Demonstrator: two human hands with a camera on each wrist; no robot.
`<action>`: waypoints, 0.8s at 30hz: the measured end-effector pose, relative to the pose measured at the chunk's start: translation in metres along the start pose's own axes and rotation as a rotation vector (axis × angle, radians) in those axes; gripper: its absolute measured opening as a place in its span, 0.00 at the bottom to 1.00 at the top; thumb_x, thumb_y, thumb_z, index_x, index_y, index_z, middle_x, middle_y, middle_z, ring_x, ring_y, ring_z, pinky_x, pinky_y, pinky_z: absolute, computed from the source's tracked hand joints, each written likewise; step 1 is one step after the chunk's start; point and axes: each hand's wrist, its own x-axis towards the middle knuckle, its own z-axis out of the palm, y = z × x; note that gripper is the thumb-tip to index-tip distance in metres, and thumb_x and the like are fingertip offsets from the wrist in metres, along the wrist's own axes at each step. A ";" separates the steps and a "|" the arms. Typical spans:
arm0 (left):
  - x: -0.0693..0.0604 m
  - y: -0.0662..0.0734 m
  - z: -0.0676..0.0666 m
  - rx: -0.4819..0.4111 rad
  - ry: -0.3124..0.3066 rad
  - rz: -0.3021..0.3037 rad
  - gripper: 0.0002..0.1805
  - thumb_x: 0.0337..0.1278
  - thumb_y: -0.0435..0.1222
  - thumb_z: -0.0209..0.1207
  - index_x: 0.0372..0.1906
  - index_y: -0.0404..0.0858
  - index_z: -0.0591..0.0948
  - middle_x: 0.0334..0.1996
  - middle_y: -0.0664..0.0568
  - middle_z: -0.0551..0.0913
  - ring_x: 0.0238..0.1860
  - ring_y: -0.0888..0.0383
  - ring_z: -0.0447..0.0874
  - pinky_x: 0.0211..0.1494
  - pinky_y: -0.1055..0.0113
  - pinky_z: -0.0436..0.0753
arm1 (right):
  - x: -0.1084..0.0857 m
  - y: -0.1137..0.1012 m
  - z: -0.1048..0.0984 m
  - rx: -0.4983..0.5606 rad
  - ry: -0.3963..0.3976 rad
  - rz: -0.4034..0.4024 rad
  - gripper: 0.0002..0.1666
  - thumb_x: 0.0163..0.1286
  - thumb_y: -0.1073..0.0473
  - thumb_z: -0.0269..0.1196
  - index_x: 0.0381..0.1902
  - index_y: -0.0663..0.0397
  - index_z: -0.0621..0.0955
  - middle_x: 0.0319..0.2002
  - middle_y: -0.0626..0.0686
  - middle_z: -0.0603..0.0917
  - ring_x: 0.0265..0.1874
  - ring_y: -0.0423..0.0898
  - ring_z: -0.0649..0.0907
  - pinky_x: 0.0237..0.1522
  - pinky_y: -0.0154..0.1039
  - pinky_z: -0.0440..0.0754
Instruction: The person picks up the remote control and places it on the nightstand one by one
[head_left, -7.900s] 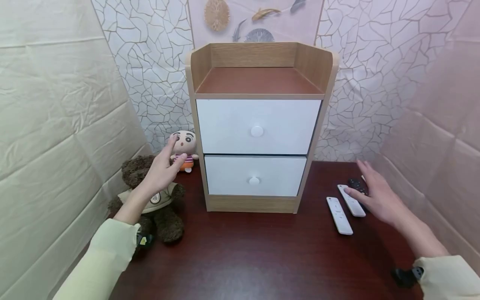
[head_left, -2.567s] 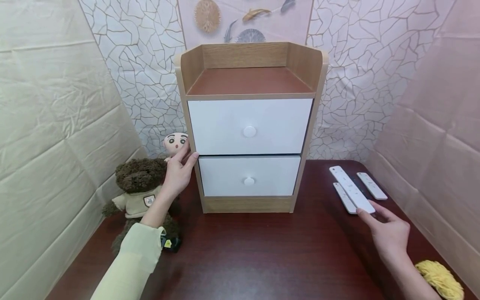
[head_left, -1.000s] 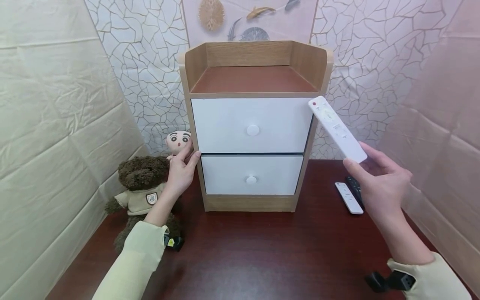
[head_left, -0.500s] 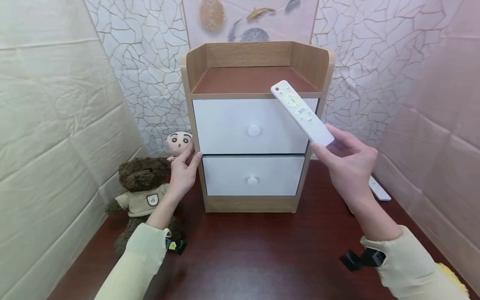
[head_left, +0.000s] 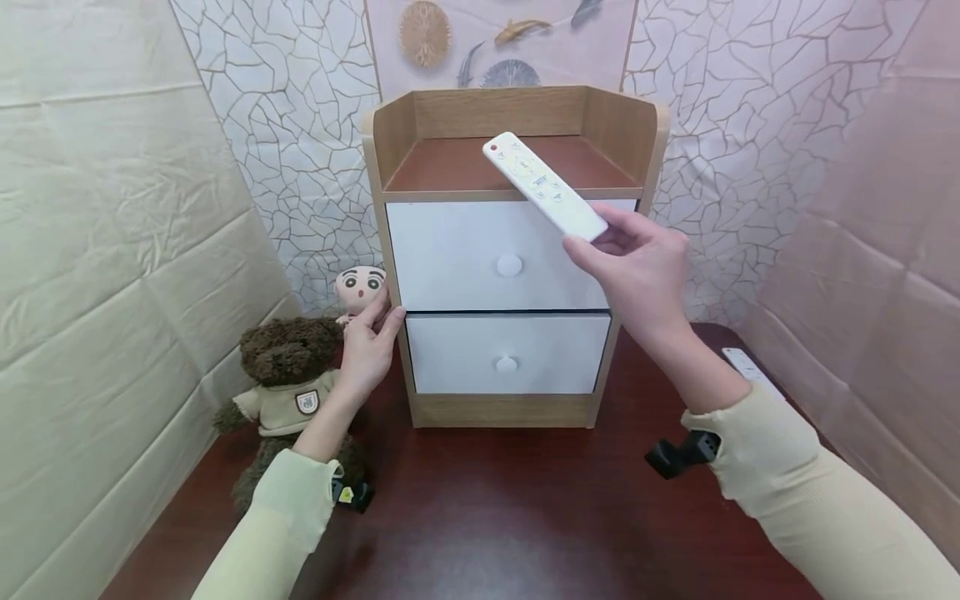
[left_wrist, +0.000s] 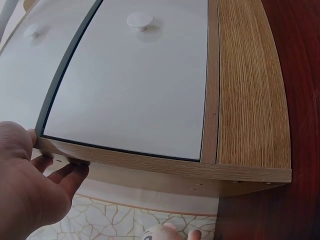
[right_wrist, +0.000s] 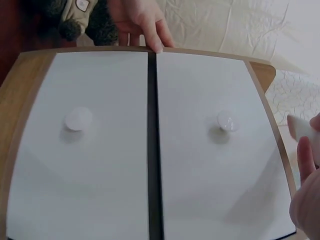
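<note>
My right hand (head_left: 641,267) pinches a white remote control (head_left: 543,185) by its lower end, thumb in front. The remote is tilted, its red-button end pointing up and left before the top shelf (head_left: 427,167) of a small wooden cabinet (head_left: 502,410). It appears held in the air; only its tip shows at the right edge of the right wrist view. My left hand (head_left: 367,346) grips the cabinet's left side edge, thumb at the front and fingers on the side panel (left_wrist: 165,180). Both white drawers, the upper (head_left: 450,250) and the lower (head_left: 450,358), are closed.
A brown teddy bear (head_left: 288,354) sits at the left under my left forearm, with a cartoon doll (head_left: 360,285) behind my left hand. Another white remote (head_left: 750,367) lies on the dark red table (head_left: 487,517) at the right, partly hidden by my right sleeve.
My right hand has lifted the white remote off the table at the right and carried it up and left to the cabinet's front. My left hand has stayed on the cabinet edge lately.
</note>
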 end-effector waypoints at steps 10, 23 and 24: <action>-0.001 0.002 -0.002 -0.003 0.007 -0.023 0.31 0.79 0.37 0.54 0.79 0.34 0.60 0.75 0.36 0.64 0.73 0.46 0.68 0.72 0.60 0.73 | 0.016 -0.003 0.029 -0.042 0.005 0.054 0.24 0.57 0.61 0.79 0.52 0.64 0.88 0.43 0.60 0.90 0.33 0.40 0.88 0.40 0.29 0.88; 0.000 0.001 0.002 0.006 0.013 -0.034 0.31 0.79 0.38 0.54 0.79 0.35 0.61 0.76 0.39 0.63 0.72 0.46 0.68 0.71 0.61 0.75 | 0.030 -0.011 0.053 -0.106 0.001 0.011 0.21 0.58 0.58 0.76 0.47 0.64 0.89 0.38 0.59 0.90 0.30 0.40 0.88 0.35 0.26 0.85; -0.001 0.001 0.001 0.008 0.015 -0.036 0.31 0.79 0.38 0.54 0.79 0.35 0.61 0.76 0.39 0.63 0.72 0.46 0.69 0.71 0.61 0.75 | 0.031 -0.012 0.055 -0.111 -0.001 0.012 0.21 0.58 0.57 0.76 0.47 0.64 0.89 0.38 0.59 0.91 0.31 0.41 0.88 0.36 0.26 0.85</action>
